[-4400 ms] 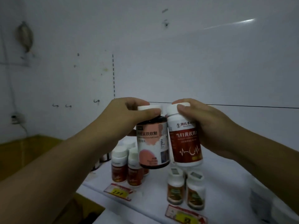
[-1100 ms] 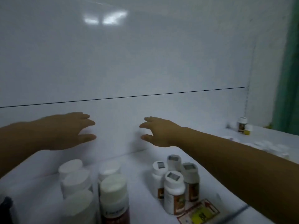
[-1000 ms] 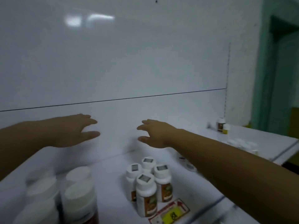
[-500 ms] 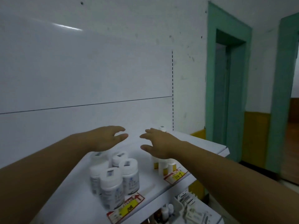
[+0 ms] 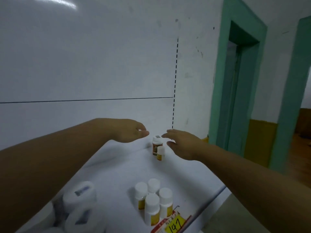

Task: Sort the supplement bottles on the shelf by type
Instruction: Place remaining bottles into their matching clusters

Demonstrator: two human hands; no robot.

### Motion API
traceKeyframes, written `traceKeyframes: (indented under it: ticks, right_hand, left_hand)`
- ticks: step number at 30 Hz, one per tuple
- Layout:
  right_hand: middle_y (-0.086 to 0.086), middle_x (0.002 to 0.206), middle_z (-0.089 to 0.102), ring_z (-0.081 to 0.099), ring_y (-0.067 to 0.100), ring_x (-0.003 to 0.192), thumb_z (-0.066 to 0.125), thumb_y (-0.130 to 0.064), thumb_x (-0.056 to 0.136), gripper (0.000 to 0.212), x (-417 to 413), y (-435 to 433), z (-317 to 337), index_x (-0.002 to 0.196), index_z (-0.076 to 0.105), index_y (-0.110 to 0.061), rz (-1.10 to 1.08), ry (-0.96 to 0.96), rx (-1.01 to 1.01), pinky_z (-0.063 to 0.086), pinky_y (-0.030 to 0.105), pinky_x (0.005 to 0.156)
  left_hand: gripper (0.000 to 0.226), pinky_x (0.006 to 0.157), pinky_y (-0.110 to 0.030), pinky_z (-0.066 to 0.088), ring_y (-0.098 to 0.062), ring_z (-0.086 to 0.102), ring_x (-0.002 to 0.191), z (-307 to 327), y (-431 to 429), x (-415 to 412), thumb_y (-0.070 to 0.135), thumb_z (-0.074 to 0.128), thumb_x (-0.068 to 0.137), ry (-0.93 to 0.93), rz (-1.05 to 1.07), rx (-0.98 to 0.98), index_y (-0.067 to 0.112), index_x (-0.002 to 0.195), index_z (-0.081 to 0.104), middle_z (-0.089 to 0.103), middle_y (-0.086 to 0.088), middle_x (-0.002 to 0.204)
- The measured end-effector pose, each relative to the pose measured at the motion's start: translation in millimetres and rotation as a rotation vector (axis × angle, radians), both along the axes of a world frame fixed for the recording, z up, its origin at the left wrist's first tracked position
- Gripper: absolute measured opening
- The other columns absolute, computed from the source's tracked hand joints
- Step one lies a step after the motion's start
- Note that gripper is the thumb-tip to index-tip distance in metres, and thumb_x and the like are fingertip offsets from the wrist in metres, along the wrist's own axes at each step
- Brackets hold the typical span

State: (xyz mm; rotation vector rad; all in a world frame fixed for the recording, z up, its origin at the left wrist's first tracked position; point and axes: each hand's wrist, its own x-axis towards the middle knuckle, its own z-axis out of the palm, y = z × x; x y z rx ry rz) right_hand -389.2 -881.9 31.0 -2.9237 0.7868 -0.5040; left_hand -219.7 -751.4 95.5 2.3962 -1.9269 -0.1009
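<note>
On the white shelf [image 5: 117, 169], far end, stand two bottles close together: a taller one with a brown-orange label [image 5: 156, 145] and a small yellow-labelled one [image 5: 160, 153] in front of it. My left hand [image 5: 129, 131] hovers just left of them and my right hand [image 5: 182, 143] just right; both are empty with fingers apart and touch neither bottle. Nearer me, a cluster of small white-capped yellow-label bottles [image 5: 153, 200] stands by the front edge.
Larger white-capped bottles [image 5: 79, 207], blurred, stand at the lower left. A red and yellow price tag reading 147 [image 5: 174, 224] hangs on the shelf's front edge. The white back panel [image 5: 84, 64] rises behind. A green door frame [image 5: 223, 81] is to the right.
The view has swung right along the shelf. Both empty hands have travelled with it and now flank the two bottles at the shelf's far end.
</note>
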Motion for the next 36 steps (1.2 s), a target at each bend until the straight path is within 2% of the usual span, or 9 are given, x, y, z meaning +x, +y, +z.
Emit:
traceKeyframes:
  ticks: [5,9,14,18,21,24,29,33,36]
  right_hand:
    - [-0.001,0.148,0.037,0.032,0.018,0.134,0.037,-0.020,0.096,0.041,8,-45,-15,0.137,0.040,-0.023,0.025,-0.034,0.052,0.024,0.026,0.105]
    - [-0.002,0.144,0.043,0.039,0.017,0.130,0.041,-0.021,0.095,0.040,27,-81,-29,0.135,0.042,-0.024,0.075,-0.139,0.137,0.028,0.025,0.102]
    - [-0.002,0.137,0.052,0.049,0.017,0.120,0.048,-0.029,0.092,0.038,60,-120,-46,0.129,0.048,-0.028,0.153,-0.289,0.336,0.033,0.023,0.089]
    - [-0.002,0.131,0.056,0.052,0.016,0.115,0.055,-0.029,0.087,0.034,82,-139,-58,0.121,0.056,-0.026,0.218,-0.350,0.505,0.036,0.023,0.086]
    - [-0.002,0.107,0.066,0.062,0.016,0.096,0.067,-0.024,0.077,0.024,88,-146,-67,0.101,0.062,-0.025,0.267,-0.441,0.693,0.045,0.022,0.072]
    - [0.000,0.092,0.068,0.065,0.017,0.084,0.071,-0.017,0.072,0.025,89,-148,-76,0.094,0.060,-0.024,0.334,-0.536,0.843,0.051,0.024,0.065]
    - [0.003,0.091,0.066,0.065,0.020,0.083,0.071,-0.020,0.074,0.024,90,-142,-78,0.094,0.058,-0.023,0.389,-0.572,0.816,0.056,0.034,0.070]
    - [-0.001,0.099,0.065,0.064,0.015,0.088,0.069,-0.022,0.079,0.027,84,-133,-73,0.104,0.057,-0.024,0.447,-0.533,0.805,0.052,0.025,0.072]
    - [0.000,0.101,0.067,0.066,0.015,0.090,0.067,-0.017,0.081,0.030,73,-118,-66,0.107,0.056,-0.025,0.541,-0.550,1.006,0.055,0.028,0.075]
  left_hand:
    - [0.044,0.091,-0.022,0.033,-0.015,0.049,0.114,-17,-47,8,0.040,0.045,0.092,-0.047,-0.039,0.024,0.026,0.133,0.044,0.053,0.000,0.133]
    - [0.039,0.081,-0.018,0.034,-0.006,0.048,0.091,-38,-81,5,0.024,0.059,0.086,-0.070,-0.078,0.031,0.027,0.125,0.054,0.059,0.002,0.122]
    - [0.038,0.065,-0.008,0.033,-0.005,0.048,0.085,-63,-109,2,0.021,0.065,0.082,-0.055,-0.017,0.003,0.025,0.119,0.060,0.062,0.001,0.118]
    - [0.036,0.074,-0.018,0.038,-0.010,0.052,0.089,-77,-123,-6,0.024,0.063,0.082,0.011,0.089,-0.077,0.021,0.118,0.061,0.064,-0.002,0.119]
    - [0.036,0.080,-0.026,0.045,-0.015,0.056,0.092,-87,-131,-14,0.026,0.064,0.081,0.040,0.156,-0.106,0.021,0.117,0.063,0.066,-0.003,0.115]
    - [0.032,0.074,-0.024,0.042,-0.016,0.055,0.089,-96,-138,-19,0.030,0.067,0.078,0.031,0.245,-0.142,0.021,0.109,0.066,0.066,-0.001,0.110]
    - [0.020,0.062,-0.021,0.040,-0.019,0.057,0.084,-97,-139,-27,0.029,0.069,0.076,0.033,0.338,-0.218,0.016,0.090,0.068,0.064,-0.002,0.093]
    - [0.036,0.058,-0.019,0.044,-0.007,0.054,0.067,-73,-110,-29,0.039,0.068,0.076,0.112,0.462,-0.147,0.022,0.107,0.060,0.050,0.015,0.075]
    - [0.033,0.052,-0.021,0.052,-0.011,0.062,0.060,-53,-67,-28,0.040,0.065,0.079,0.221,0.588,-0.137,0.014,0.099,0.066,0.067,0.000,0.079]
